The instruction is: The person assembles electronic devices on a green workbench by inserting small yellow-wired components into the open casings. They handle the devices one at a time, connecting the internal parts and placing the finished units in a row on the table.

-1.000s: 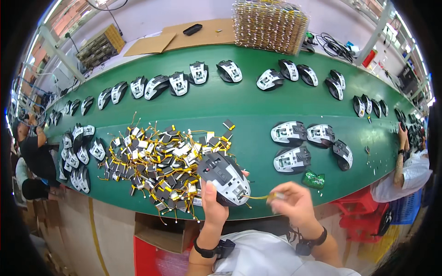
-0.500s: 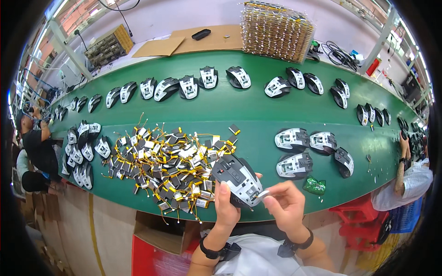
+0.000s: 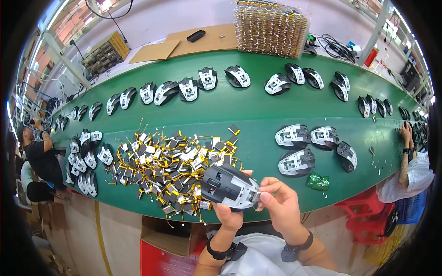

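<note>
My left hand (image 3: 229, 217) is closed round a black and grey computer mouse (image 3: 230, 187), held over the table's front edge with its underside up. An open cavity shows in the mouse's grey end. My right hand (image 3: 282, 202) pinches at that end, thumb and forefinger together; what lies between them is small, pale and mostly hidden. Just left of the mouse spreads a heap of small wired battery packs (image 3: 156, 161), silver and dark with yellow tape. Beyond my right hand lie several similar mice (image 3: 297, 162) and a crumpled green packet (image 3: 317, 182).
More mice (image 3: 188, 89) stand in a row along the back of the green table (image 3: 202, 115), with a cluster (image 3: 85, 156) at the left. A crate of wired parts (image 3: 271, 30) stands at the back. People sit at both ends. Red stools (image 3: 363, 216) stand lower right.
The mouse has turned so its grey end points more to the right, and it has shifted slightly left. My right fingers have closed in on that end.
</note>
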### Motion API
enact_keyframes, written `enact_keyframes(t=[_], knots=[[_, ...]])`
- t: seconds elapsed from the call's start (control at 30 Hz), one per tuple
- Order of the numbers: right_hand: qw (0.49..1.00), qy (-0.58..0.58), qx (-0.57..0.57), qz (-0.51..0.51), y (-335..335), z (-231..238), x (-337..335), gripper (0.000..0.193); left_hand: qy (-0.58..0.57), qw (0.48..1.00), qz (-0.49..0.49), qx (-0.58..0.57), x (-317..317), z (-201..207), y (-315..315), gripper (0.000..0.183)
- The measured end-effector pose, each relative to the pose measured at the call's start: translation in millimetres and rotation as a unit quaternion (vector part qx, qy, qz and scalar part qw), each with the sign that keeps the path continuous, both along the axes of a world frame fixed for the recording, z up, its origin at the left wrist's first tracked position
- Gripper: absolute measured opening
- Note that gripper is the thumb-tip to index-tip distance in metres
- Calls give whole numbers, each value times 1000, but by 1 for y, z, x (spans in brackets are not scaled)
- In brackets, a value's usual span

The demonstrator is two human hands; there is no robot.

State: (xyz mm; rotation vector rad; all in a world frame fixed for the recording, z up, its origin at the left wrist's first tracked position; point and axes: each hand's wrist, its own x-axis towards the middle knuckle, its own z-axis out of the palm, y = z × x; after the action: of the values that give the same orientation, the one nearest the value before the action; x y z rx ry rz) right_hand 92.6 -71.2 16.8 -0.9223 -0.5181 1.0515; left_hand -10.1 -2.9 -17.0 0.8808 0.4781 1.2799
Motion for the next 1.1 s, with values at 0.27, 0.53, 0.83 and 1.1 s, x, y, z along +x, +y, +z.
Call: enact_keyframes(t=[0.27, 0.53, 0.83, 1.1], knots=[[999, 35, -14, 3, -2, -2, 1, 14, 59, 994, -4, 89, -1, -3, 2, 105], [985, 171, -16, -9, -1, 0, 6, 16, 91, 984, 47, 145, 8, -9, -2, 106], [995, -52, 21, -83, -1, -12, -8, 15, 35, 997, 26, 62, 14, -3, -8, 95], [912, -404, 53, -51, -9, -15, 20, 25, 30, 990, -85, -106, 7, 4, 3, 78]])
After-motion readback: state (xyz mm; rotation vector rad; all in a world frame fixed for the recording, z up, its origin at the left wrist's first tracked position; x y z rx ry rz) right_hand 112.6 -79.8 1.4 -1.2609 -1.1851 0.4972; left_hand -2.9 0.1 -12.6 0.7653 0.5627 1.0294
